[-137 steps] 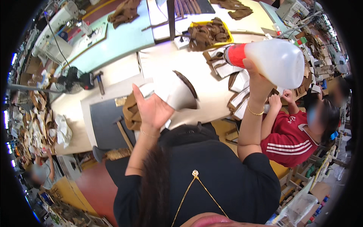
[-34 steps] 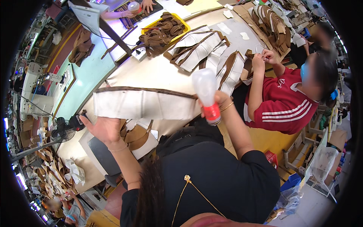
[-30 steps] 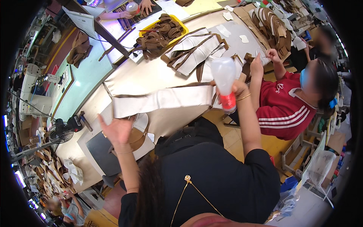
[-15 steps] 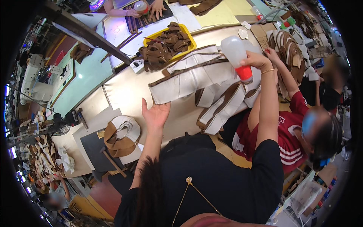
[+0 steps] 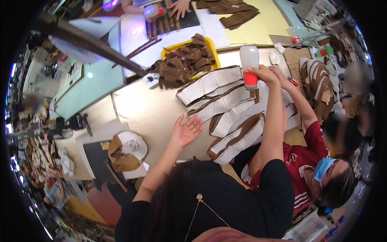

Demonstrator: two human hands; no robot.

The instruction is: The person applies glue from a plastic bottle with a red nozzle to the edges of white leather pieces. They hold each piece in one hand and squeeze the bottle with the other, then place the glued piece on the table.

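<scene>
My right hand (image 5: pixel 264 76) grips a squeeze bottle (image 5: pixel 249 57) with a translucent white body and a red lower part. Its narrow tip points down over the right-hand portion of several long white pieces with brown edges (image 5: pixel 221 105), which lie overlapped across the table. Whether the tip touches them I cannot tell. Palm up and fingers spread, my left hand (image 5: pixel 188 131) is by the left ends of these pieces and holds nothing. Beyond my right wrist a co-worker's hand (image 5: pixel 283 76) has something small and red by it.
Behind the pieces stands a yellow tray (image 5: pixel 217 60) heaped with brown strips. A ring-shaped brown and white piece (image 5: pixel 128 151) lies at left, near a hammer (image 5: pixel 117 177). A co-worker in red (image 5: pixel 300 161) is close at my right. A metal bar (image 5: pixel 92 42) crosses the far left.
The bottle has swung from a tilt to nearly vertical, tip down. My left hand has moved right and turned, away from the end of the white piece, whose left end now lies farther right.
</scene>
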